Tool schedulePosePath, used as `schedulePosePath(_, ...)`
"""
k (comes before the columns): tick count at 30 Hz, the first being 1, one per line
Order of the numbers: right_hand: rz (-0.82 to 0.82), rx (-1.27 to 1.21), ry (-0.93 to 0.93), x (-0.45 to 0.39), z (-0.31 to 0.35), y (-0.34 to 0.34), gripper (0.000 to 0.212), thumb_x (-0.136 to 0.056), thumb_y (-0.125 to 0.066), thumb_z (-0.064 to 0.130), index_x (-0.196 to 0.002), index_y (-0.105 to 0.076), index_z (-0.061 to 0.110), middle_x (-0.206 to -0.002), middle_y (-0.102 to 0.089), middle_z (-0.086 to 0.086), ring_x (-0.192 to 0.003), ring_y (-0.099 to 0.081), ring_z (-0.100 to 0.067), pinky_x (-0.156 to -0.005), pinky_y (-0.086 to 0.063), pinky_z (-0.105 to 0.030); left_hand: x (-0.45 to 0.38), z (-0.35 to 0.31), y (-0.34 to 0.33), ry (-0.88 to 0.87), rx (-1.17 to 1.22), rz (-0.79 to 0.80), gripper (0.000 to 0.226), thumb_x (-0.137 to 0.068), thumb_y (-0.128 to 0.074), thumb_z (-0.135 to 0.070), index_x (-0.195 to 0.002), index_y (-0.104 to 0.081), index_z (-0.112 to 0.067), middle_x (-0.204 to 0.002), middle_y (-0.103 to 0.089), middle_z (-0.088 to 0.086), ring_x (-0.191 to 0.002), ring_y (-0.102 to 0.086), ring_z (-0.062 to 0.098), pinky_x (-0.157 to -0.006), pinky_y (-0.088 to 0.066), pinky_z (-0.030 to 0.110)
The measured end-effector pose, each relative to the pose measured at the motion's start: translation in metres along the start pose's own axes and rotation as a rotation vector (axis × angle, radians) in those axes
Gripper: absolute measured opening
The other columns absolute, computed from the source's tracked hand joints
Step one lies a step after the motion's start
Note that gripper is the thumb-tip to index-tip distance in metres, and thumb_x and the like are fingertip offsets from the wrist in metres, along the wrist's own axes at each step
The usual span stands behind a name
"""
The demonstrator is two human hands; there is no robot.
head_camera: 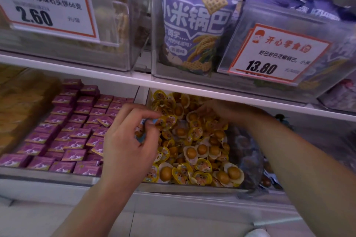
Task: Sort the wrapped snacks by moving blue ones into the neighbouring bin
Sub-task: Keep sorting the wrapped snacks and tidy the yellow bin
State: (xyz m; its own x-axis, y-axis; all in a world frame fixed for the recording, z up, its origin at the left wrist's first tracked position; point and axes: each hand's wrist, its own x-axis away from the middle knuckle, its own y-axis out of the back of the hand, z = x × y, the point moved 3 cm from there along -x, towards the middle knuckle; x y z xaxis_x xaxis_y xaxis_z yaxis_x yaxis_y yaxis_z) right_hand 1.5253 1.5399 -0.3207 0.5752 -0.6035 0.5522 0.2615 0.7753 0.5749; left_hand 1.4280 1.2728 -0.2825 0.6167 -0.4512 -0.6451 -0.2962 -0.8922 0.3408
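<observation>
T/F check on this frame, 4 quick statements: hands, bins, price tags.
1. The left hand pinches blue-wrapped snacks. True.
2. The right hand rests on the purple boxes. False: it reaches into the back of the clear bin of yellow-wrapped egg snacks.
3. The purple rectangular boxes lie in the bin left of the yellow snacks. True.
4. The white price tag over the yellow snacks reads 2.60. False: it reads 13.80.

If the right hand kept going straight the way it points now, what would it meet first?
The right hand points up-left, low across the bin of yellow-wrapped snacks. Probably it would meet the yellow packs heaped at the bin's back left corner first, though depth is unclear.
</observation>
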Motion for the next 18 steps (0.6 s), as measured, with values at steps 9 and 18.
schedulePosePath(9, -0.137, 0.603, 0.270, 0.011, -0.010, -0.049, 0.043, -0.093, -0.044, 0.036, -0.129, -0.060, 0.017, -0.130, -0.061, -0.012, -0.119, -0.057, -0.031, -0.094, -0.047, -0.034, 0.001, 0.000, -0.002, 0.004, -0.005, 0.006, 0.019, -0.084, -0.057, -0.005, -0.089, -0.069, -0.019, -0.090, -0.056, -0.013, -0.089, -0.056, -0.006, -0.075, -0.036, 0.004)
schedulePosePath(18, -0.120, 0.645, 0.256, -0.018, -0.002, -0.081, 0.084, -0.075, -0.043, 0.061, -0.153, -0.018, 0.041, -0.166, -0.012, 0.005, -0.149, 0.000, -0.036, -0.117, -0.004, -0.059, 0.001, 0.000, -0.001, -0.001, 0.001, 0.012, 0.018, -0.084, -0.057, -0.003, -0.090, -0.070, -0.014, -0.091, -0.056, -0.013, -0.088, -0.058, -0.002, -0.075, -0.037, 0.006)
